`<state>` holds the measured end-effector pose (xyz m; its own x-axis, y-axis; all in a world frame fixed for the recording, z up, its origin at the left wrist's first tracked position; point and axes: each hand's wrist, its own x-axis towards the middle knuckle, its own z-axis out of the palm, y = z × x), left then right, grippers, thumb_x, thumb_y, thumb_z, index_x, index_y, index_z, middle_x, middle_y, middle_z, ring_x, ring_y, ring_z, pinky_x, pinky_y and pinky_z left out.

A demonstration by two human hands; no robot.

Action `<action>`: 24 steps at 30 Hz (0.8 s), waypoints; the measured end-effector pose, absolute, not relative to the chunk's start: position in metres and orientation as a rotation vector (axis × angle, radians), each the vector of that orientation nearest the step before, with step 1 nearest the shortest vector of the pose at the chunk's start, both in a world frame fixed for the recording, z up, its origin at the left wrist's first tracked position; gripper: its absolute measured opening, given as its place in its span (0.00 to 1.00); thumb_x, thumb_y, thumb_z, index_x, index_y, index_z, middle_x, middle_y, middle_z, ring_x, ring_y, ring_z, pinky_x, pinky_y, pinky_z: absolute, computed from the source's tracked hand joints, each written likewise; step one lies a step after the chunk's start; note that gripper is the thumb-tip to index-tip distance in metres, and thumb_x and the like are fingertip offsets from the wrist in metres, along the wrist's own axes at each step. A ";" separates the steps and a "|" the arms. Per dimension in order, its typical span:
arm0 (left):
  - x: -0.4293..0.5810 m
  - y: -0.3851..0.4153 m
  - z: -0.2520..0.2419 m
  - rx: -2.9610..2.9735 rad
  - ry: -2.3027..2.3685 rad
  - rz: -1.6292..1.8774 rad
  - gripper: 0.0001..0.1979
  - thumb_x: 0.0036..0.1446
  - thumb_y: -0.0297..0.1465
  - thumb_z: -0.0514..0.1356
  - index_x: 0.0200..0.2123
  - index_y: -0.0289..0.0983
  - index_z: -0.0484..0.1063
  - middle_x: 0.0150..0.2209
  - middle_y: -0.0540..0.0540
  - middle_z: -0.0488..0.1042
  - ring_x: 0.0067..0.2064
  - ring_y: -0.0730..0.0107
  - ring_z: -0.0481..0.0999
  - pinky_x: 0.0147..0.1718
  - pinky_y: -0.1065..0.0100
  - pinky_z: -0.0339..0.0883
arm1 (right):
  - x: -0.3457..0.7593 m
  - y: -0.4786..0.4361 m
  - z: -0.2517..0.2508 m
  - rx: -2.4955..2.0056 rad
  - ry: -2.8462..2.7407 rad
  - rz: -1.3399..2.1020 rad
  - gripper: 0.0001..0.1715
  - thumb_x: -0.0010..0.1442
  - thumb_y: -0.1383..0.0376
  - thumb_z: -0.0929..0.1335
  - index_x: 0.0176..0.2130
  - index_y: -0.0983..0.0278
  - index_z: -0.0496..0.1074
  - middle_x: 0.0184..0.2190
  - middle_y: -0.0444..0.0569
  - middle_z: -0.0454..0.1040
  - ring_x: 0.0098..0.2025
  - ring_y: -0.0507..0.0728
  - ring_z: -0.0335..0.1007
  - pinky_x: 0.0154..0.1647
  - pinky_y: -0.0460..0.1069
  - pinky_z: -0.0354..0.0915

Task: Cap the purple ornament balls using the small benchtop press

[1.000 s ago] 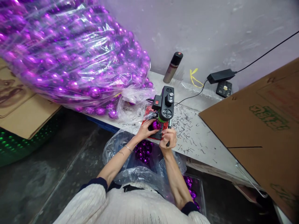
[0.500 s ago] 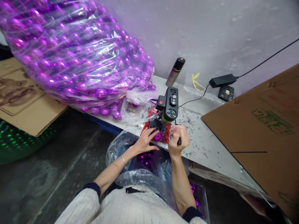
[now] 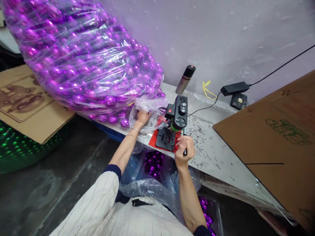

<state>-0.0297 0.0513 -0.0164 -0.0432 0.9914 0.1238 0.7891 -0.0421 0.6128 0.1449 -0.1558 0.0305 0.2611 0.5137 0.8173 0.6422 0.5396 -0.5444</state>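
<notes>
The left hand [image 3: 142, 117] reached into the open mouth of the big clear bag [image 3: 81, 62] of purple baubles [image 3: 113, 118] lying on the worktop [image 3: 216, 154], its fingers buried in the loose plastic; whether they had closed on a bauble could not be told. The right hand [image 3: 185, 148] was clenched round the dark lever [image 3: 184, 141] of the small black press [image 3: 177, 113], which stood on a black base [image 3: 166, 139] over a red mat [image 3: 154, 141] near the worktop's front edge. The base lay bare, with no bauble on it. Below the edge, a second bag [image 3: 152, 177] held more baubles between the person's arms. These baubles looked light, thin-shelled and glossy, so they would probably slip under a pinch and crack under a hard squeeze; a gentle cupping grip round the widest part, with the fingers spread, seemed the safest hold. The bag film was soft and clingy and would likely drag on the wrist and hide the pieces, so taking one near the mouth would be easier than digging deep. The lever looked stiff and narrow, suited to the full fist that held it. Small dark scraps [image 3: 201, 131] littered the worktop around the press. Behind it stood a spray can [image 3: 185, 79], with a power brick [image 3: 234, 88] further right and cardboard [image 3: 275, 137] leaning at the right.
</notes>
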 end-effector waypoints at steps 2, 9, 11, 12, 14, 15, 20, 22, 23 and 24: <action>-0.030 0.045 -0.014 1.732 1.826 0.797 0.18 0.58 0.34 0.68 0.49 0.30 0.77 0.49 0.30 0.80 0.56 0.41 0.77 0.56 0.50 0.69 | 0.145 -0.156 0.030 -1.087 -1.391 -0.117 0.17 0.69 0.70 0.61 0.28 0.60 0.65 0.27 0.44 0.70 0.31 0.53 0.69 0.33 0.50 0.63; -0.047 -0.039 -0.010 0.828 0.966 1.071 0.21 0.57 0.41 0.67 0.51 0.38 0.75 0.43 0.45 0.80 0.36 0.69 0.79 0.33 0.70 0.72 | 0.146 -0.153 0.039 -1.082 -1.387 -0.123 0.17 0.68 0.70 0.61 0.27 0.60 0.65 0.26 0.44 0.71 0.30 0.53 0.69 0.33 0.51 0.63; -0.045 -0.064 -0.013 0.718 0.899 1.069 0.22 0.56 0.42 0.67 0.50 0.37 0.75 0.42 0.44 0.80 0.36 0.68 0.80 0.33 0.71 0.71 | 0.147 -0.152 0.044 -1.083 -1.382 -0.129 0.17 0.68 0.71 0.62 0.27 0.60 0.65 0.25 0.43 0.70 0.30 0.53 0.69 0.33 0.50 0.62; -0.042 -0.074 -0.015 0.713 0.903 1.070 0.23 0.55 0.43 0.68 0.50 0.37 0.74 0.43 0.44 0.80 0.38 0.67 0.80 0.34 0.70 0.72 | 0.147 -0.151 0.047 -1.082 -1.384 -0.133 0.16 0.68 0.71 0.62 0.27 0.60 0.64 0.25 0.43 0.70 0.29 0.52 0.69 0.33 0.50 0.62; -0.032 -0.089 -0.020 0.807 0.948 1.081 0.26 0.53 0.43 0.69 0.52 0.38 0.73 0.46 0.44 0.81 0.43 0.65 0.80 0.42 0.66 0.74 | 0.147 -0.150 0.051 -1.074 -1.398 -0.146 0.16 0.68 0.71 0.62 0.28 0.60 0.64 0.25 0.42 0.70 0.29 0.52 0.68 0.32 0.50 0.62; -0.025 -0.093 -0.024 0.897 0.974 1.083 0.28 0.52 0.42 0.70 0.53 0.38 0.72 0.48 0.44 0.80 0.46 0.63 0.80 0.47 0.64 0.73 | 0.147 -0.151 0.052 -1.070 -1.409 -0.154 0.16 0.68 0.71 0.62 0.28 0.60 0.64 0.25 0.42 0.70 0.29 0.52 0.68 0.32 0.49 0.62; 0.004 -0.093 -0.041 1.446 1.138 0.982 0.35 0.50 0.42 0.73 0.59 0.38 0.68 0.58 0.39 0.76 0.58 0.53 0.76 0.61 0.55 0.67 | 0.148 -0.153 0.052 -1.080 -1.472 -0.187 0.15 0.68 0.72 0.61 0.30 0.60 0.64 0.25 0.43 0.70 0.29 0.51 0.67 0.31 0.49 0.63; 0.008 -0.089 -0.045 1.646 1.202 0.914 0.37 0.50 0.42 0.74 0.59 0.37 0.68 0.56 0.37 0.77 0.58 0.49 0.77 0.60 0.52 0.68 | 0.149 -0.153 0.050 -1.085 -1.485 -0.196 0.14 0.68 0.71 0.61 0.30 0.60 0.64 0.26 0.43 0.70 0.29 0.52 0.68 0.31 0.49 0.64; 0.009 -0.087 -0.047 1.740 1.214 0.886 0.36 0.50 0.42 0.74 0.59 0.36 0.69 0.56 0.37 0.77 0.57 0.48 0.77 0.59 0.50 0.69 | 0.149 -0.153 0.049 -1.087 -1.490 -0.195 0.14 0.68 0.71 0.61 0.30 0.60 0.64 0.26 0.43 0.70 0.29 0.52 0.68 0.31 0.49 0.64; 0.009 -0.086 -0.048 1.826 1.215 0.867 0.35 0.51 0.43 0.74 0.58 0.36 0.69 0.55 0.36 0.77 0.57 0.47 0.77 0.59 0.50 0.69 | 0.150 -0.153 0.048 -1.087 -1.493 -0.193 0.14 0.68 0.71 0.61 0.30 0.60 0.64 0.26 0.44 0.70 0.29 0.52 0.69 0.31 0.49 0.64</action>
